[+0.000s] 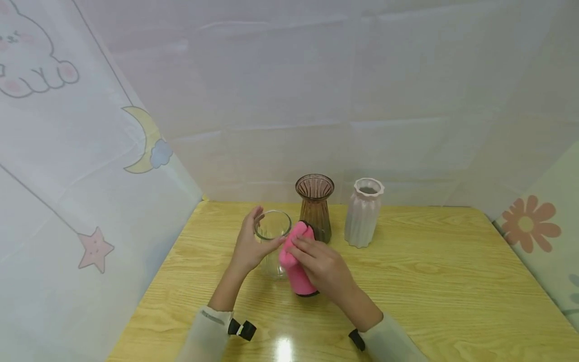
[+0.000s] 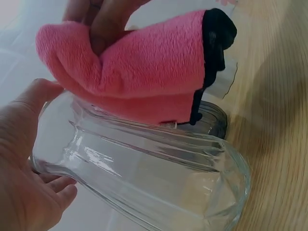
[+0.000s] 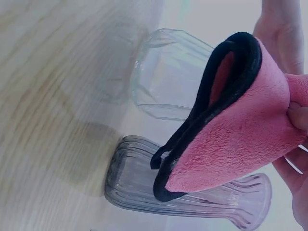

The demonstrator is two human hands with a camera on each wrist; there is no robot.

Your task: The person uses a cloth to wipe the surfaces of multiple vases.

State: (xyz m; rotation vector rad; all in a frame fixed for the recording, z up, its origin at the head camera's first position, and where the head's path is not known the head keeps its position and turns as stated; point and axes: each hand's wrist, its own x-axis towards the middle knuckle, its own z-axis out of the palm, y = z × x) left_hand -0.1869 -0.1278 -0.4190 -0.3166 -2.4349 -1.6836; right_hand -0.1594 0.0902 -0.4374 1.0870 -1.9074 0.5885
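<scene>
Ideally, the left hand (image 1: 250, 247), curled round the clear vase (image 2: 149, 166) nearest the left edge of the worktop (image 1: 434, 286), should steady it while the right hand (image 1: 326, 267), pinching the pink cloth (image 1: 300, 277), presses evenly.

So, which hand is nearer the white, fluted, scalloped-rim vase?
Right: the right hand is front-left of the white vase, the left hand farther left, holding the clear glass vase.

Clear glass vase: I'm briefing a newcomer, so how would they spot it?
Find the wooden table. In the head view, the clear glass vase is leftmost of three, beside the pink cloth. Unlike the brown vase and white vase, it's colourless.
</scene>
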